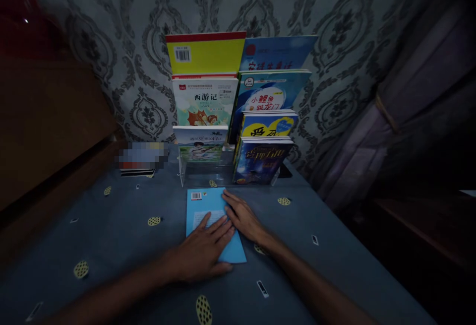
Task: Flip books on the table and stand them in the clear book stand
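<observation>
A light blue book (232,251) lies flat on the table, a barcode near its far left corner. My left hand (206,248) rests flat on its cover, fingers apart and pointing away from me. Over the book's right edge lies my right hand (242,216), its fingers stretched out and touching the cover near the left fingertips. Just beyond the book stands a clear tiered rack (204,172) full of upright books, among them a dark blue book (262,161) at the front right and a green landscape-covered book (203,146) at the front left.
A small stack of books (137,171), its top blurred out, lies left of the rack. A patterned grey-blue cloth (122,230) covers the table. Brown furniture (48,126) borders the left side. On the right hangs a tied curtain (386,106). Patterned wallpaper (342,42) backs everything.
</observation>
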{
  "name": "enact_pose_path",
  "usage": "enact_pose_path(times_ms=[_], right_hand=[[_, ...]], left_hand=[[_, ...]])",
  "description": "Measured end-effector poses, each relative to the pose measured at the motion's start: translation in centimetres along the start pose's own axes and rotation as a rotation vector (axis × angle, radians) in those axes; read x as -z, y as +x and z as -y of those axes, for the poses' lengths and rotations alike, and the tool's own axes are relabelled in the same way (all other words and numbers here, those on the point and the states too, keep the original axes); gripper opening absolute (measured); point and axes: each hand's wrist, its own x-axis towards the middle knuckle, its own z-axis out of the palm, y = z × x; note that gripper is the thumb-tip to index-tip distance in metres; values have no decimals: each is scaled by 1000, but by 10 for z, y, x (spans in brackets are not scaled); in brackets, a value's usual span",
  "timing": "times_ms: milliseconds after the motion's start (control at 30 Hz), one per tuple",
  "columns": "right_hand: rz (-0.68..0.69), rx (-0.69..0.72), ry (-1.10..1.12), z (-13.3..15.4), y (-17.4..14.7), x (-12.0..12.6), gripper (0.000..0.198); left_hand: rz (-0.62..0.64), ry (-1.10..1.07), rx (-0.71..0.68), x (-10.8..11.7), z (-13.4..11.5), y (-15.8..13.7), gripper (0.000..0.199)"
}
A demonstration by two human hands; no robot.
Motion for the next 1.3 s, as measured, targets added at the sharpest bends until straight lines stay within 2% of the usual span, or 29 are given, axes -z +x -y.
enact_pose_path(times_ms=[167, 267, 367, 467, 600, 700, 867, 967, 1100, 1300], right_hand=[[-38, -14, 11, -4, 0, 1, 47], [-65, -11, 7, -8, -1, 0, 46], [-70, -4, -1, -11, 0, -2, 45], [-65, 4, -19, -10, 0, -1, 45], [-15, -12, -53, -2, 1, 5, 46], [9, -32, -69, 4, 1, 9, 47], [-4, -16, -107, 6, 1, 7, 47], [-11, -6, -137, 6, 1, 4, 47], [-22, -3, -173, 6, 1, 2, 48], [-58, 10, -142, 5, 1, 0, 46]], left_hand=[[-14, -36, 5, 4, 7, 8, 75], [-57, -81, -3, 6, 12, 11, 77], [-109, -109, 20, 4, 25, 16, 70], [-192, -97, 91, 2, 49, 21, 61], [-292, -61, 271, 3, 85, 22, 53], [-343, 0, 375, 6, 100, 15, 47], [-436, 60, 467, 7, 98, 10, 38], [-441, 88, 471, 9, 93, 13, 34], [-378, 166, 444, 14, 91, 20, 35], [-256, 266, 320, 18, 85, 39, 43]])
